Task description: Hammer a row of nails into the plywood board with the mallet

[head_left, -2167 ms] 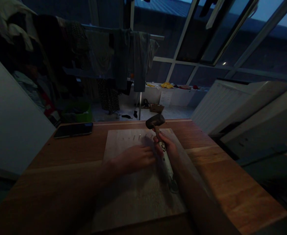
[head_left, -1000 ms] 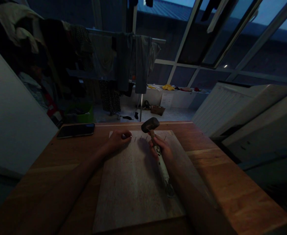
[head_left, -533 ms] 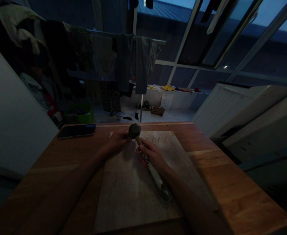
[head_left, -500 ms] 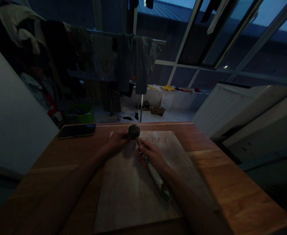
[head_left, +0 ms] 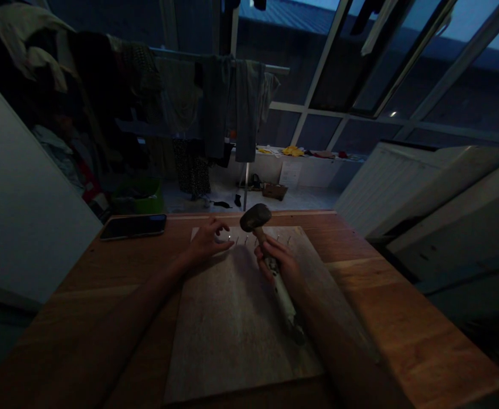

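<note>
My right hand (head_left: 280, 258) grips a hammer (head_left: 256, 217) by the upper part of its pale, worn handle, just under the dark head. The head is raised above the far part of a wooden board (head_left: 215, 335). Near the board's far left corner, my left hand (head_left: 209, 241) is open, thumb and fingers apart with nothing between them. Right beside its fingertips a nail (head_left: 229, 238) stands in the board. Several more nails run in a row to the right along the far edge, partly hidden by the hammer and my right hand.
The board lies on a wooden table (head_left: 403, 318). A phone (head_left: 133, 227) rests at the table's far left corner. Beyond the table are a drying rack with hanging clothes (head_left: 215, 108), a green tub (head_left: 151, 196) and windows. A white panelled unit (head_left: 394, 182) stands at the right.
The hammer and my right hand have moved right, and the head has turned. My left hand's fingers have spread apart, and the leftmost nails now show.
</note>
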{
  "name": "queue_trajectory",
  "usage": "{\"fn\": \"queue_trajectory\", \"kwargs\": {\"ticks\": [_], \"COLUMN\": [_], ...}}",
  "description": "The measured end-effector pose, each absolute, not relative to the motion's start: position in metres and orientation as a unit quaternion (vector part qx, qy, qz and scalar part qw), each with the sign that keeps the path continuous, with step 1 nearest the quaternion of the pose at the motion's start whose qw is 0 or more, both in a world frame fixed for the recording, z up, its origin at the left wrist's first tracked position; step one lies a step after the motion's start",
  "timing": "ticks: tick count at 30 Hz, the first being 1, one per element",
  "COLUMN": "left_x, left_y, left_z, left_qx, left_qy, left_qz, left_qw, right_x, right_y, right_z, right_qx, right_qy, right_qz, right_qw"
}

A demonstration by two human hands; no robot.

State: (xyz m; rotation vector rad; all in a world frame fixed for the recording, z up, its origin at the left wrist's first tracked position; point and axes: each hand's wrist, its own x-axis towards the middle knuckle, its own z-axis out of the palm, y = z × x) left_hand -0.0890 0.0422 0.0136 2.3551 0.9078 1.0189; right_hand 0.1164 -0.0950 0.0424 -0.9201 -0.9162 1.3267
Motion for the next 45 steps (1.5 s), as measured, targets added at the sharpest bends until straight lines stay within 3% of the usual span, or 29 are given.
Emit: {"fn": "queue_trajectory", "kwargs": {"ticks": [3, 7, 15, 21, 25, 28, 31, 45], "left_x": [-0.079, -0.051, -0.028, -0.042, -0.076, -0.1, -0.108, -0.103], "left_y": [0.019, -0.036, -0.094, -0.052, -0.004, 0.017, 0.022, 0.018], "left_z": [0.032, 0.048, 0.036, 0.044, 0.037, 0.027, 0.019, 0.013], "left_qx": [0.897, 0.974, 0.971, 0.979, 0.928, 0.831, 0.793, 0.774], "left_qy": [0.244, 0.024, -0.014, 0.022, 0.161, 0.334, 0.394, 0.413], "left_qz": [0.354, 0.223, 0.208, 0.203, 0.277, 0.356, 0.367, 0.383], "left_qw": [0.103, 0.003, -0.121, -0.009, 0.188, 0.266, 0.284, 0.289], "right_x": [0.129, 0.141, 0.142, 0.141, 0.141, 0.14, 0.137, 0.116], "right_y": [-0.093, -0.092, -0.092, -0.09, -0.09, -0.089, -0.088, -0.09], "right_z": [0.043, 0.042, 0.04, 0.039, 0.039, 0.038, 0.037, 0.039], "right_qx": [-0.39, -0.406, -0.408, -0.404, -0.401, -0.407, -0.41, -0.431], "right_qy": [-0.376, -0.385, -0.358, -0.345, -0.343, -0.341, -0.349, -0.381], "right_qz": [0.562, 0.563, 0.565, 0.566, 0.559, 0.557, 0.553, 0.534], "right_qw": [0.625, 0.608, 0.622, 0.63, 0.64, 0.639, 0.636, 0.619]}}
